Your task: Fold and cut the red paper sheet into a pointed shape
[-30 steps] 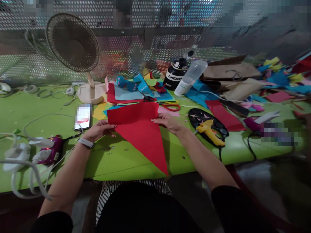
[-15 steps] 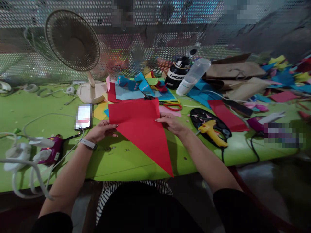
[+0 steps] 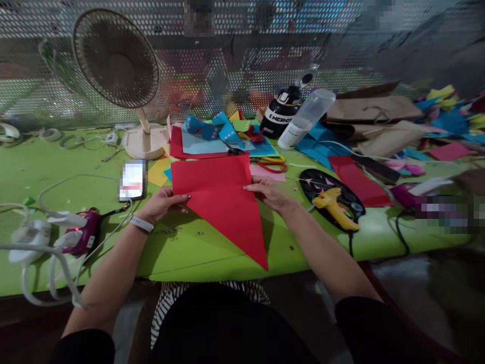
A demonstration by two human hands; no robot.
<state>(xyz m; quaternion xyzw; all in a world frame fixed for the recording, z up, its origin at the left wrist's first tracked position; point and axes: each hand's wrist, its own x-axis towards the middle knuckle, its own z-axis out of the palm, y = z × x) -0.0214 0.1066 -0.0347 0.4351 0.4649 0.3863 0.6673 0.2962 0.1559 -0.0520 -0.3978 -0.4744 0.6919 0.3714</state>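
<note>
Your left hand (image 3: pixel 162 203) pinches the left edge of the red paper (image 3: pixel 227 202) between thumb and fingers, and your right hand (image 3: pixel 267 193) pinches its right edge. The sheet spans the gap between them over the green table (image 3: pixel 174 260), its pointed end towards you. Near your left hand lies the phone (image 3: pixel 132 179); right of your right hand, the glue gun (image 3: pixel 335 208).

You are wearing a plain black fabric top (image 3: pixel 212 328) with short black sleeves (image 3: pixel 371 323), a slim pale-grey band (image 3: pixel 141 223) circling your left wrist (image 3: pixel 147 214), and a black-and-white striped garment (image 3: pixel 161 308) below.
</note>
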